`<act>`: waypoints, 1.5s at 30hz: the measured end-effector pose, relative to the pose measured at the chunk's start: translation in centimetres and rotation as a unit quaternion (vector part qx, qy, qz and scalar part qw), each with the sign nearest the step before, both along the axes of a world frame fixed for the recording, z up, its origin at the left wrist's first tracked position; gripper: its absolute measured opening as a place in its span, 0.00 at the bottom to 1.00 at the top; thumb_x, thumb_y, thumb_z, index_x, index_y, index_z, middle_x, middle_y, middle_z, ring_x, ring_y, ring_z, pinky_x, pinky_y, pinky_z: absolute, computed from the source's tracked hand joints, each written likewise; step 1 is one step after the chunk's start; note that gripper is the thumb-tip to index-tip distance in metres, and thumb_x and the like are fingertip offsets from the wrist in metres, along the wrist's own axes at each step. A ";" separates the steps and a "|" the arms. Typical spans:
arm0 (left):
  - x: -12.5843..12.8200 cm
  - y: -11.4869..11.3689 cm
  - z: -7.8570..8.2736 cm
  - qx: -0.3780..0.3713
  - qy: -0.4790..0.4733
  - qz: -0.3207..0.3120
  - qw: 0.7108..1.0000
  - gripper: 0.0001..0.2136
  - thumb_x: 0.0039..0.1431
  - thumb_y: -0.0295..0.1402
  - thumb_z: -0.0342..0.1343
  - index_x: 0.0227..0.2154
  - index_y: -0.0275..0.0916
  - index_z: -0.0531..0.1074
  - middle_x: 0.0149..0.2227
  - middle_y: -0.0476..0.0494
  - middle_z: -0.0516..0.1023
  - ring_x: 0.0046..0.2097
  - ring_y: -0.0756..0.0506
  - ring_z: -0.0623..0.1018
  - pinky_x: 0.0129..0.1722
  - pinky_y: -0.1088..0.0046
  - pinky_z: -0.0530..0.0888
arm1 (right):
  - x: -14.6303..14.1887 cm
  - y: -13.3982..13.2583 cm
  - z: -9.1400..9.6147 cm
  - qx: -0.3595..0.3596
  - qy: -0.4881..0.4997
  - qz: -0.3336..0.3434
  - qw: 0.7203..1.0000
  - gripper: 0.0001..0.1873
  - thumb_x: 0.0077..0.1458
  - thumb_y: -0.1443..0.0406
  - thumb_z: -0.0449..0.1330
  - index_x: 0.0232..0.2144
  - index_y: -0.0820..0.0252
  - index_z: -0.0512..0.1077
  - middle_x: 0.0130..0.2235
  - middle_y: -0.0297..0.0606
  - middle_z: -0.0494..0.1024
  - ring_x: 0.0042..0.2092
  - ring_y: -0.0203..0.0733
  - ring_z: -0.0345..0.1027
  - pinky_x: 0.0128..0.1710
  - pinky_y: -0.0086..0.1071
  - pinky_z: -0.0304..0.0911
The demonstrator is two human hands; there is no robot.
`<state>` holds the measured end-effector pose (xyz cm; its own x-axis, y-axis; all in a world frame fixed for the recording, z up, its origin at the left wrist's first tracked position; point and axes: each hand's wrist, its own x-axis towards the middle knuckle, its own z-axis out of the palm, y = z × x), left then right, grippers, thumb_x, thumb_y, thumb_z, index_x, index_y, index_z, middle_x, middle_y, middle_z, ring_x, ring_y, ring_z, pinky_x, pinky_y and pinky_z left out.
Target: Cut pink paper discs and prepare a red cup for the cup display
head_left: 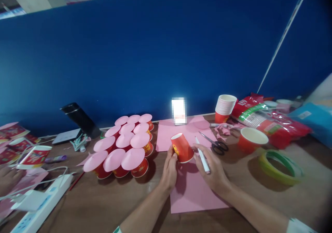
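My left hand is closed around a red paper cup with yellow lettering, which tilts above a pink paper sheet. Between the fingers of my right hand is a white marker pen, its tip pointing up and away from me. The right fingertips are close to the cup's base; whether they touch it I cannot tell. Behind my hands lies another pink sheet. Black-handled scissors rest just beyond my right hand, blades across that sheet's edge.
On the left stand several red cups topped with pink paper discs. A power strip and a co-worker's hand are farther left. To the right are stacked cups, a single cup, green-yellow tape and a red plastic bag.
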<state>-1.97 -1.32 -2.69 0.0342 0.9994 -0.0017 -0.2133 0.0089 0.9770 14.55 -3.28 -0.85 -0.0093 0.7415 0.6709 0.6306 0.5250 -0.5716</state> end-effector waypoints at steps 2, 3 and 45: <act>-0.1 0.0 -0.1 -0.026 0.025 -0.004 0.999 0.28 0.62 0.47 0.51 0.62 0.42 0.61 0.59 0.38 0.71 0.53 0.39 0.76 0.50 0.61 0.74 | 0.0 0.0 0.1 -0.003 0.005 -0.003 1.000 0.15 0.61 0.68 0.54 0.50 0.59 0.69 0.48 0.45 0.80 0.48 0.46 0.76 0.49 0.38 0.72; -0.1 0.0 -0.2 -0.020 0.037 0.000 0.999 0.27 0.61 0.47 0.51 0.61 0.43 0.62 0.61 0.39 0.69 0.55 0.39 0.74 0.52 0.62 0.73 | 0.0 0.1 0.2 -0.003 0.008 -0.004 1.000 0.15 0.61 0.68 0.54 0.50 0.59 0.69 0.48 0.45 0.80 0.48 0.46 0.76 0.49 0.38 0.72; -0.4 -0.2 0.4 0.255 0.400 0.076 0.877 0.10 0.61 0.27 0.49 0.44 0.39 0.69 0.46 0.38 0.74 0.50 0.40 0.73 0.50 0.57 0.70 | 2.8 2.6 1.1 -0.028 0.165 -0.086 0.982 0.28 0.57 0.55 0.61 0.56 0.59 0.65 0.54 0.48 0.72 0.55 0.52 0.68 0.57 0.50 0.64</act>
